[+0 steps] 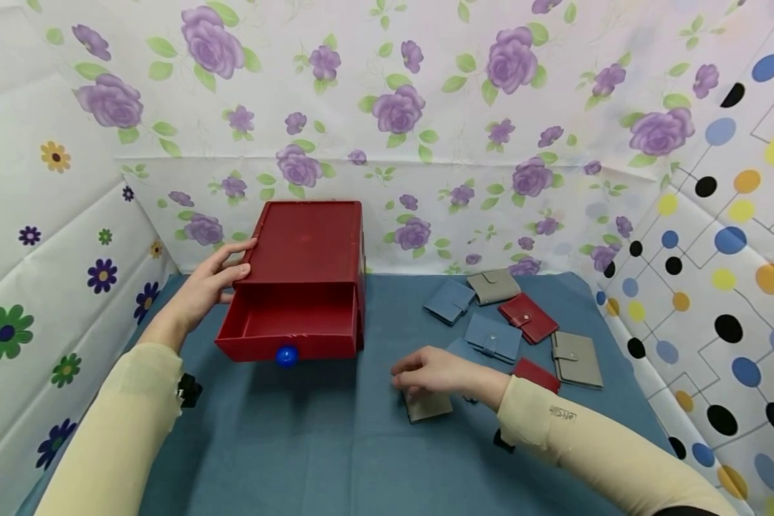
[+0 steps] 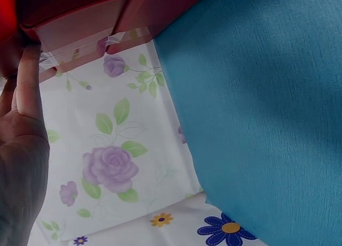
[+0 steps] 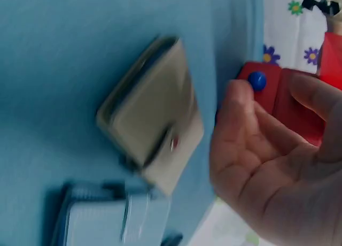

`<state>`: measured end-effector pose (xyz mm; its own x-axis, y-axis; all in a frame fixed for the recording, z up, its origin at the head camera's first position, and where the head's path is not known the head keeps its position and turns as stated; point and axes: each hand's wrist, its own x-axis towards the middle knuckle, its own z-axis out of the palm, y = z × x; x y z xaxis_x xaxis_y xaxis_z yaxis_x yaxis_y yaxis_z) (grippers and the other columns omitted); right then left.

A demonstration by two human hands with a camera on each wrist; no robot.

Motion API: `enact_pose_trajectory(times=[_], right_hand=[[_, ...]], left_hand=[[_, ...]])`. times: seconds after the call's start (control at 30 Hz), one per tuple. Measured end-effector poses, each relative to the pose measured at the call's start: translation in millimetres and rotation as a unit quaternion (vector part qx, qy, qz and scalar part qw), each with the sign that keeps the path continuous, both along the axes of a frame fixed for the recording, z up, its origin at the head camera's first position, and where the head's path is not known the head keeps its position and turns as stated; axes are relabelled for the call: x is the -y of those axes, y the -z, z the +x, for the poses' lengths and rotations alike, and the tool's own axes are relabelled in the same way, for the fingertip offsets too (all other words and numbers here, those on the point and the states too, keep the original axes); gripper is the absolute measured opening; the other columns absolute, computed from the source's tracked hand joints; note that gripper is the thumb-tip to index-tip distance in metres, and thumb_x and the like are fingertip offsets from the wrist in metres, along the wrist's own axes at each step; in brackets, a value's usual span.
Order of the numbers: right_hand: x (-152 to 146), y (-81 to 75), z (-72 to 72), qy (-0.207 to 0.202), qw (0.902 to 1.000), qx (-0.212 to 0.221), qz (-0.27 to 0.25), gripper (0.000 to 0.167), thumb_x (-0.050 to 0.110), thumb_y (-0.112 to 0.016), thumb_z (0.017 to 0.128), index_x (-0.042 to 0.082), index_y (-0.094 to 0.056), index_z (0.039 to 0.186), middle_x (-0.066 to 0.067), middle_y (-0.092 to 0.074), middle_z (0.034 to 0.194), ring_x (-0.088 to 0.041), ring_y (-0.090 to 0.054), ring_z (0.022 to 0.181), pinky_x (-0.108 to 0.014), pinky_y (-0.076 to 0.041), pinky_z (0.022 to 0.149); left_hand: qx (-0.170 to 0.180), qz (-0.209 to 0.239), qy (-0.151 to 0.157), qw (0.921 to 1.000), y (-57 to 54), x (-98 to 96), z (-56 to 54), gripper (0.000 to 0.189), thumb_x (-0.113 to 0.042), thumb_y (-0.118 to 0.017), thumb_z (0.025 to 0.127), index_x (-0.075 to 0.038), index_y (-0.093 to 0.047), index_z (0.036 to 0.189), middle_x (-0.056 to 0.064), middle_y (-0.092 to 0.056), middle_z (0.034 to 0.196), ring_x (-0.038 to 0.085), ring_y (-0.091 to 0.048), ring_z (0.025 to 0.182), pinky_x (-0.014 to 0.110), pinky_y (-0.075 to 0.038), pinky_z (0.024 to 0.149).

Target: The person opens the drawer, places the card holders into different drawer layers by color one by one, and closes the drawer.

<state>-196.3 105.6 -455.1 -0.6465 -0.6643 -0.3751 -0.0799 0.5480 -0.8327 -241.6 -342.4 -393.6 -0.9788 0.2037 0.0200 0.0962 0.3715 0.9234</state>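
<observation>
A red drawer box [image 1: 309, 240] stands left of centre, its drawer [image 1: 258, 350] pulled out and showing a blue round knob [image 1: 287, 356]. Against the box's left side and top edge rests my left hand [image 1: 200, 290]; in the left wrist view that hand [image 2: 24, 144] touches the red plastic with its fingers extended. My right hand [image 1: 435, 371] hovers over a small grey-beige wallet [image 1: 428, 408], partly covering it in the head view. The right wrist view shows this snap-strap wallet [image 3: 155, 107] on the cloth, apart from the loosely bent fingers of the right hand [image 3: 267, 171].
Right of my right hand lie several wallets: blue ones [image 1: 450, 301] [image 1: 493, 337], red ones [image 1: 530, 319] [image 1: 537, 374] and grey ones [image 1: 494, 286] [image 1: 579, 358]. A blue cloth [image 1: 297, 459] covers the table. Patterned sheets [image 1: 426, 193] hang at the back and both sides.
</observation>
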Motion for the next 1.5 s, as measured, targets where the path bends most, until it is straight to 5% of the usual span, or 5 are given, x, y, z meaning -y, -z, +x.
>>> enact_pose_trajectory(times=[0.23, 0.37, 0.7, 1.07, 1.5], right_hand=[[-10, -2.5, 0.9, -0.011, 0.9784, -0.154, 0.138, 0.044, 0.029, -0.077, 0.099, 0.002, -0.074, 0.133, -0.013, -0.076, 0.121, -0.022, -0.073, 0.104, -0.045, -0.06, 0.088], [-8, -4.5, 5.5, 0.007, 0.9561, -0.215, 0.199, 0.033, 0.03, -0.08, 0.096, 0.005, -0.081, 0.118, -0.007, -0.078, 0.102, -0.016, -0.07, 0.08, -0.04, -0.06, 0.072], [2, -2.5, 11.2, 0.031, 0.9236, -0.282, 0.257, 0.04, 0.036, -0.079, 0.097, 0.017, -0.064, 0.066, 0.002, -0.049, 0.055, -0.012, -0.046, 0.048, -0.029, -0.035, 0.045], [8, 8.8, 13.9, 0.022, 0.8938, -0.332, 0.301, 0.032, 0.037, -0.081, 0.097, 0.015, -0.067, 0.077, 0.001, -0.053, 0.063, -0.014, -0.051, 0.053, -0.033, -0.045, 0.047], [20, 10.2, 19.8, -0.002, 0.894, -0.354, 0.275, 0.03, 0.043, -0.083, 0.094, 0.013, -0.077, 0.094, 0.0, -0.057, 0.068, -0.014, -0.053, 0.055, -0.036, -0.05, 0.049]], left_hand=[[-0.004, 0.003, 0.0, 1.0, 0.7, 2.9, -0.3, 0.063, -0.042, -0.054, 0.112, -0.032, -0.033, 0.17, 0.019, -0.037, 0.168, 0.018, -0.063, 0.119, 0.034, -0.061, 0.085], [-0.005, 0.005, -0.001, 1.0, 1.8, 3.0, -0.4, 0.063, -0.041, -0.054, 0.112, -0.031, -0.033, 0.171, 0.019, -0.035, 0.169, 0.018, -0.063, 0.119, 0.035, -0.061, 0.085], [-0.004, 0.007, -0.005, 1.0, 4.5, 2.6, 0.5, 0.064, -0.042, -0.053, 0.112, -0.031, -0.033, 0.171, 0.018, -0.034, 0.17, 0.018, -0.063, 0.12, 0.034, -0.061, 0.085], [-0.01, 0.007, -0.007, 0.9999, 5.8, -0.6, 1.8, 0.063, -0.042, -0.053, 0.112, -0.03, -0.034, 0.17, 0.018, -0.032, 0.171, 0.016, -0.063, 0.119, 0.034, -0.062, 0.084], [-0.015, 0.007, -0.01, 0.9998, 5.4, -1.7, 0.9, 0.062, -0.043, -0.053, 0.112, -0.031, -0.035, 0.17, 0.018, -0.032, 0.172, 0.016, -0.063, 0.119, 0.034, -0.062, 0.083]])
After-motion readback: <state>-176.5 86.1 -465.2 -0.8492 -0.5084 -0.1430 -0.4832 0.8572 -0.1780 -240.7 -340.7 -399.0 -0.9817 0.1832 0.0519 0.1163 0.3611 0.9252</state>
